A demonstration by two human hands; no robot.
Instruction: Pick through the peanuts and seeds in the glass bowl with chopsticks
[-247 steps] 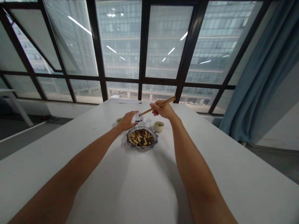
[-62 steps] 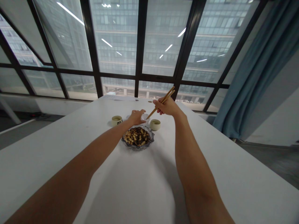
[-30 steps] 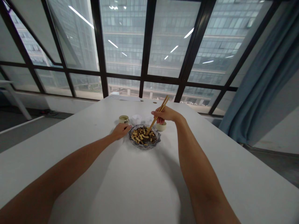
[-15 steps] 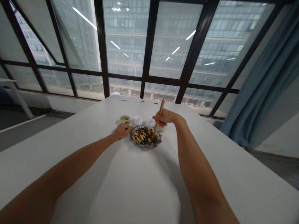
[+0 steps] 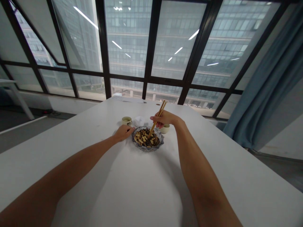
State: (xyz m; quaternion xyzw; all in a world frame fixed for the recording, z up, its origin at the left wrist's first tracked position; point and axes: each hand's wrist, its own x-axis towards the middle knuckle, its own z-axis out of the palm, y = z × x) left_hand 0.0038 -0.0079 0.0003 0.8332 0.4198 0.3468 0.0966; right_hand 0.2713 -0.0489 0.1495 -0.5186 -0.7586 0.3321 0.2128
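— Noticing any change?
— Yes: dipping chopsticks [image 5: 152,129] into the bowl's [image 5: 161,141] middle, no longer its right side; apparently probing other bits [image 5: 142,137] inside.
— Holding?
— Gripping chopsticks in the right hand [image 5: 165,118]; resting the left hand [image 5: 123,132] at the bowl's left rim, can't tell whether pinching.

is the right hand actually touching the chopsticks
Touching. The head view shows the right hand closed around the chopsticks, whose lower ends reach into the glass bowl.

Right hand [image 5: 163,118] partly masks a cup [image 5: 166,128]; tips of chopsticks [image 5: 153,126] indistinct among bowl pieces [image 5: 142,138]; curtain [image 5: 262,91] cropped at right edge.
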